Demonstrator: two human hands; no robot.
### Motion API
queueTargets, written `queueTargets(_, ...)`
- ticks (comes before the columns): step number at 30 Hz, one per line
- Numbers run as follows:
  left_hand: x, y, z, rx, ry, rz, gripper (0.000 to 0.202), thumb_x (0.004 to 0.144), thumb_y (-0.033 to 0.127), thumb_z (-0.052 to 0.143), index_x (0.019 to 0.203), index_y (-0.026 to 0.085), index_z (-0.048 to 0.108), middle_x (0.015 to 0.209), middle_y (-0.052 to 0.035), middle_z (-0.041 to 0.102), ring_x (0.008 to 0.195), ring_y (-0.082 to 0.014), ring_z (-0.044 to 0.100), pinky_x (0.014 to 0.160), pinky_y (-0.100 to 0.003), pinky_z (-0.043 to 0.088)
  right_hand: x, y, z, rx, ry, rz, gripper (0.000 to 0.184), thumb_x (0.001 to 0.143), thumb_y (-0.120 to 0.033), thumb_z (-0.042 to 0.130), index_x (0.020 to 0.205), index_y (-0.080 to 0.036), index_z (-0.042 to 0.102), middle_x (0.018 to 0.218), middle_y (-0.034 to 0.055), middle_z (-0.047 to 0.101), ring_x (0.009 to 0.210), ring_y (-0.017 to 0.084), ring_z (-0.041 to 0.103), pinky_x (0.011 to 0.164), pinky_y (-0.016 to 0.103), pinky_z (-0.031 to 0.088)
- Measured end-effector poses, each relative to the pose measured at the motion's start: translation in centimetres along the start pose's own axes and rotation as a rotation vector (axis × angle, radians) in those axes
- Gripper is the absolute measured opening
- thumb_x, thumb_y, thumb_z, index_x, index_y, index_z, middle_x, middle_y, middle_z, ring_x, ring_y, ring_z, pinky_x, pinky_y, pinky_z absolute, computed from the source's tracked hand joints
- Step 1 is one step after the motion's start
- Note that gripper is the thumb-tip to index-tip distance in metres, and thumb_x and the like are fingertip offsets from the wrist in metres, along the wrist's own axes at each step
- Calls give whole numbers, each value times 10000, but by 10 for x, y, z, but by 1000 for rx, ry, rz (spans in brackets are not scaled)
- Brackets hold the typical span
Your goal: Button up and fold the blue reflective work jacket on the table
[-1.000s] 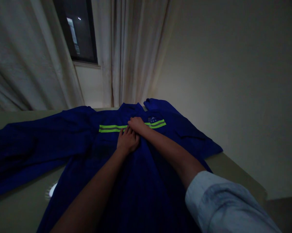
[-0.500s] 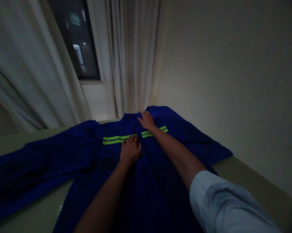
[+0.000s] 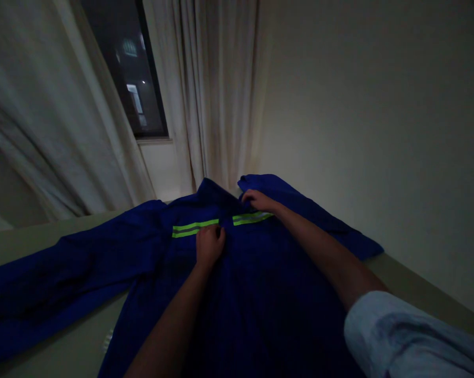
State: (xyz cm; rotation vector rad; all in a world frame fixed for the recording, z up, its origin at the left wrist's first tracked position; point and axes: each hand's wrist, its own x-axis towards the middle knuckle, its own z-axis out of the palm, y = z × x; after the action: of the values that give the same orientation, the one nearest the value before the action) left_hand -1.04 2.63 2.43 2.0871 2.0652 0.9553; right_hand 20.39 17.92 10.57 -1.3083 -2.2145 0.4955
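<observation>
Head view: the blue jacket [image 3: 245,278] lies spread on a green surface [image 3: 63,349]; a curtain [image 3: 231,105] hangs behind the jacket. Right hand [image 3: 259,201]: fingers closed narrowly on the jacket's raised collar edge. Left hand [image 3: 210,244]: curled against the jacket's front, beside a yellow-green strip [image 3: 185,230]; I cannot tell whether it grips cloth.

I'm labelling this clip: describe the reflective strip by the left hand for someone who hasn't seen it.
Below the curtains lies a large dark blue garment. Across its chest, just beyond the left hand, runs a yellow-green strip with a grey centre line. Unlike the matching strip by the right hand, this one sits farther left.
</observation>
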Motion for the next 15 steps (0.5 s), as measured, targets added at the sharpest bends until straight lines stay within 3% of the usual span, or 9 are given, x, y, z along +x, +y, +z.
queueTargets(2, 0, -2, -1, 11, 60, -50, 206, 966, 327, 558, 1037, 178, 681, 1033, -122, 719, 1022, -305, 661, 948, -440, 514, -39, 7, -13, -60, 13, -10, 287, 687, 36, 599, 772, -174, 775, 1049, 55, 758, 1103, 222, 650, 1045, 367, 442)
queueTargets(5, -2, 0, -4, 31, 166, -105, 351, 905, 320, 609, 1185, 108, 609, 1187, -202, 635, 1180, -376, 583, 1012, -495, 476, -98, 26, -35, -146, 151, 55, 275, 804, -29, 556, 926, -164, 763, 1145, 106, 713, 1117, 223, 630, 1050, 372, 438)
queueTargets(7, -4, 2, -6, 28, 203, -87, 444, 883, 277, 615, 1289, 103, 568, 1326, -220, 583, 1303, -378, 518, 1091, -498, 426, -135, 45, -56, -225, 340, 226, 262, 924, -166, 536, 1115, -152, 716, 1163, 134, 694, 1087, 231, 641, 1013, 368, 467)
queueTargets(9, -5, 5, -6, 35, 175, -44, 426, 891, 219, 576, 1313, 162, 589, 1406, -182, 578, 1373, -346, 484, 1165, -493, 358, -166, 65, -78, -293, 502, 511, 354, 1007, -363, 520, 1263, -148, 637, 1145, 154, 702, 1065, 267, 669, 975, 394, 495)
queueTargets(12, -6, 5, -4, 59, 62, -15, 267, 970, 249, 479, 1091, 243, 717, 1245, -109, 706, 1249, -330, 590, 1163, -539, 341, -199, 91, -104, -288, 512, 883, 591, 1021, -592, 495, 1351, -107, 563, 1146, 225, 710, 1095, 356, 697, 964, 472, 511)
queueTargets(15, -3, 3, -1, 65, 1, -21, 291, 966, 430, 552, 1048, 232, 749, 1173, -120, 741, 1164, -369, 632, 1085, -573, 408, -212, 105, -109, -261, 491, 974, 722, 974, -641, 567, 1389, -52, 520, 1249, 300, 662, 1174, 408, 676, 998, 501, 507)
